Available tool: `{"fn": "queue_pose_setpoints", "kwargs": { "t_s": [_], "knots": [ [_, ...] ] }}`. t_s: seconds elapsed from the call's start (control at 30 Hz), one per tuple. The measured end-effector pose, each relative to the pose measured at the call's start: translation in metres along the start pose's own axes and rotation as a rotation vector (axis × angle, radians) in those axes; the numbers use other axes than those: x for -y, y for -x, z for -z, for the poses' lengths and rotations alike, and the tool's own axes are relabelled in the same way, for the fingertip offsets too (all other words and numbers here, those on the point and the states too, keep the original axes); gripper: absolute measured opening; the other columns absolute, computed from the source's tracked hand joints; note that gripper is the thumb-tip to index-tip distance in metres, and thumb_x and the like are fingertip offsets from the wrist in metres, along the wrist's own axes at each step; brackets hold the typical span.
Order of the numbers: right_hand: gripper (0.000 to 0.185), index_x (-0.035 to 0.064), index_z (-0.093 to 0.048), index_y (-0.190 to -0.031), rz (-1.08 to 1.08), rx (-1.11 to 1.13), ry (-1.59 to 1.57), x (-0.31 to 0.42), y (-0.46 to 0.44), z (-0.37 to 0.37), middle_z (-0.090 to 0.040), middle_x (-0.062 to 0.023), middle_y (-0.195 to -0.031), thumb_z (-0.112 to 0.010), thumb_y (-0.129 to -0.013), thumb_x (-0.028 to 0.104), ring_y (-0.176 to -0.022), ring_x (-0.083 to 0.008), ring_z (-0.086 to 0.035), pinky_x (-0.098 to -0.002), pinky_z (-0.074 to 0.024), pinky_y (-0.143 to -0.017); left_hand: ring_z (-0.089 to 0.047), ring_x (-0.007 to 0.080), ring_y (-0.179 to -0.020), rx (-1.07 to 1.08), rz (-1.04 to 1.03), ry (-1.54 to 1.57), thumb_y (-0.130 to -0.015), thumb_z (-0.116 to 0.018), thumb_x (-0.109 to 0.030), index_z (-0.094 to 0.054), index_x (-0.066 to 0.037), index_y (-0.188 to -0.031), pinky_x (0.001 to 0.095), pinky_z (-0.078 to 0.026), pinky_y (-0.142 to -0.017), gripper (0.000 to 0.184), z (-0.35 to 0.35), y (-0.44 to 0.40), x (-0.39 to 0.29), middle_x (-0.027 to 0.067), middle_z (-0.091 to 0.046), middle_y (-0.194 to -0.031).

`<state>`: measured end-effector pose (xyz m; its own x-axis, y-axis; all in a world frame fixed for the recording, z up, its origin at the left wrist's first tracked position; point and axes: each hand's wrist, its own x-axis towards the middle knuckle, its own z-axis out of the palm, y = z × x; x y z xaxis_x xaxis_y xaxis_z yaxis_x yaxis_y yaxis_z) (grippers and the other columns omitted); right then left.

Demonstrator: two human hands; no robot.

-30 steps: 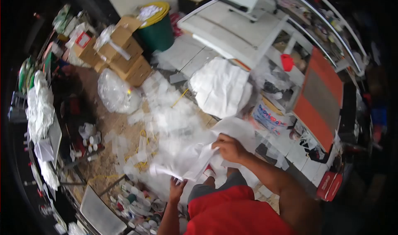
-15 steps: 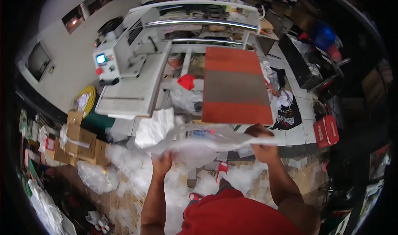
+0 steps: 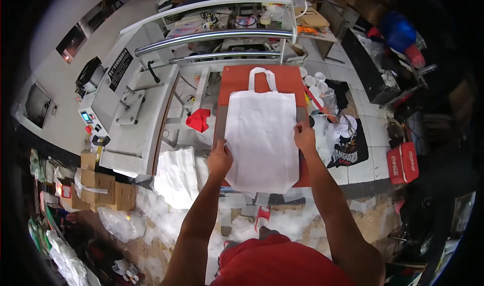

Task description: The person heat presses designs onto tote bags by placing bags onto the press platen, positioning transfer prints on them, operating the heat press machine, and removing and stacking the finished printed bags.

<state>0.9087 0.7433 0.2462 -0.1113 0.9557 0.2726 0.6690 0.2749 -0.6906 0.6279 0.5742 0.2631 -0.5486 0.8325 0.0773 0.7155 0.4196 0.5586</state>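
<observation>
A white tote bag [image 3: 262, 139] lies flat on the orange-red board [image 3: 235, 80] of a heat press, its looped handle toward the far edge. The bag's bottom reaches past the board's near edge. My left hand [image 3: 220, 158] is closed at the bag's left side edge, fingers pinching the fabric. On the opposite side, a little farther up, my right hand [image 3: 304, 137] grips the right edge. More white bags [image 3: 176, 177] sit in a stack just left of the board's near corner.
The heat press head [image 3: 136, 117] with its control box stands at the left, under metal rails [image 3: 217, 38]. A red cloth [image 3: 198, 120] lies between head and board. Cardboard boxes [image 3: 98, 185] are at the lower left, a red cooler bag [image 3: 402, 163] at the right. Farther back, a person is partly visible.
The white bag, held blurred in the air near my body before, is now spread over the board. Both hands have moved forward with it, and my view has shifted.
</observation>
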Motion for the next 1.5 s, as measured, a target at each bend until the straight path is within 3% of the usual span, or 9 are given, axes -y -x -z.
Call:
{"fn": "queue_pose_setpoints", "kwargs": {
  "t_s": [0.23, 0.57, 0.63, 1.03, 1.1, 1.17, 1.3, 1.43, 1.5],
  "knots": [
    [0.011, 0.0055, -0.067, -0.095, 0.234, -0.179, 0.167, -0.004, -0.010, -0.011, -0.064, -0.0170, -0.086, -0.062, -0.085, 0.009, -0.085, -0.0392, -0.058, -0.0466, -0.0476, -0.080, -0.064, 0.0377, -0.088, -0.151, -0.157, -0.045, -0.084, -0.057, -0.011, -0.064, -0.013, -0.105, 0.0517, -0.049, -0.076, 0.023, -0.015, -0.011, -0.005, 0.0146, -0.065, -0.101],
    [0.016, 0.0048, -0.065, -0.100, 0.273, -0.152, 0.247, -0.005, -0.008, -0.015, -0.062, -0.0174, -0.087, -0.061, -0.085, 0.007, -0.086, -0.0381, -0.057, -0.0461, -0.0467, -0.081, -0.064, 0.0376, -0.088, -0.141, -0.127, 0.074, -0.083, -0.056, -0.012, -0.065, -0.014, -0.109, 0.0505, -0.049, -0.076, 0.027, -0.016, -0.015, 0.004, 0.0156, -0.065, -0.103],
    [0.017, 0.0051, -0.066, -0.101, 0.267, -0.172, 0.238, -0.006, -0.007, -0.018, -0.062, -0.0172, -0.087, -0.061, -0.085, 0.007, -0.087, -0.0383, -0.056, -0.0465, -0.0466, -0.082, -0.066, 0.0358, -0.079, -0.202, -0.167, -0.009, -0.083, -0.057, -0.009, -0.066, -0.013, -0.105, 0.0459, -0.053, -0.068, 0.024, -0.016, -0.016, 0.003, 0.0143, -0.066, -0.096],
    [0.014, 0.0051, -0.068, -0.093, 0.237, -0.148, 0.258, -0.006, -0.014, -0.017, -0.061, -0.0159, -0.091, -0.062, -0.080, 0.008, -0.092, -0.0372, -0.055, -0.0458, -0.0457, -0.085, -0.066, 0.0366, -0.082, -0.212, -0.109, 0.009, -0.084, -0.057, -0.016, -0.064, -0.017, -0.110, 0.0477, -0.052, -0.074, 0.027, -0.024, -0.017, 0.011, 0.0143, -0.068, -0.094],
    [0.018, 0.0032, -0.065, -0.093, 0.315, -0.290, 0.342, -0.015, -0.013, -0.022, -0.059, -0.0161, -0.098, -0.063, -0.076, 0.006, -0.095, -0.0366, -0.054, -0.0459, -0.0447, -0.087, -0.066, 0.0365, -0.081, -0.138, -0.099, 0.029, -0.085, -0.057, -0.016, -0.064, -0.016, -0.109, 0.0477, -0.052, -0.074, 0.025, -0.035, -0.020, 0.025, 0.0144, -0.068, -0.095],
    [0.023, 0.0016, -0.062, -0.096, 0.335, -0.204, 0.315, 0.039, -0.014, -0.010, -0.054, -0.0169, -0.108, -0.063, -0.073, 0.004, -0.099, -0.0361, -0.052, -0.0453, -0.0442, -0.088, -0.067, 0.0366, -0.079, -0.112, -0.106, -0.019, -0.085, -0.058, -0.017, -0.062, -0.014, -0.107, 0.0485, -0.052, -0.073, 0.022, -0.034, -0.024, 0.030, 0.0143, -0.068, -0.093],
    [0.037, 0.0024, -0.060, -0.109, 0.523, 0.285, 0.125, 0.086, -0.032, -0.032, -0.050, -0.0158, -0.117, -0.062, -0.073, 0.003, -0.110, -0.0351, -0.048, -0.0436, -0.0444, -0.095, -0.065, 0.0396, -0.078, -0.224, -0.102, 0.054, -0.085, -0.059, -0.017, -0.060, -0.012, -0.105, 0.0505, -0.051, -0.073, 0.020, -0.029, -0.017, 0.021, 0.0181, -0.066, -0.093],
    [0.055, 0.0067, -0.057, -0.118, 0.269, 0.711, 0.494, 0.099, -0.054, -0.045, -0.048, -0.0140, -0.126, -0.073, -0.065, 0.013, -0.118, -0.0365, -0.046, -0.0401, -0.0437, -0.102, -0.065, 0.0402, -0.078, -0.251, -0.087, 0.063, -0.084, -0.059, -0.017, -0.060, -0.010, -0.105, 0.0502, -0.051, -0.073, 0.021, -0.025, -0.020, 0.024, 0.0197, -0.065, -0.092],
    [0.081, 0.0091, -0.047, -0.132, 0.247, 0.757, 0.596, 0.092, -0.063, -0.057, -0.039, -0.0144, -0.139, -0.080, -0.059, 0.020, -0.127, -0.0415, -0.039, -0.0438, -0.0410, -0.106, -0.064, 0.0400, -0.077, -0.343, -0.120, 0.200, -0.084, -0.058, -0.017, -0.060, -0.008, -0.103, 0.0506, -0.050, -0.071, 0.021, -0.029, -0.019, 0.031, 0.0205, -0.064, -0.089]
  ]
}}
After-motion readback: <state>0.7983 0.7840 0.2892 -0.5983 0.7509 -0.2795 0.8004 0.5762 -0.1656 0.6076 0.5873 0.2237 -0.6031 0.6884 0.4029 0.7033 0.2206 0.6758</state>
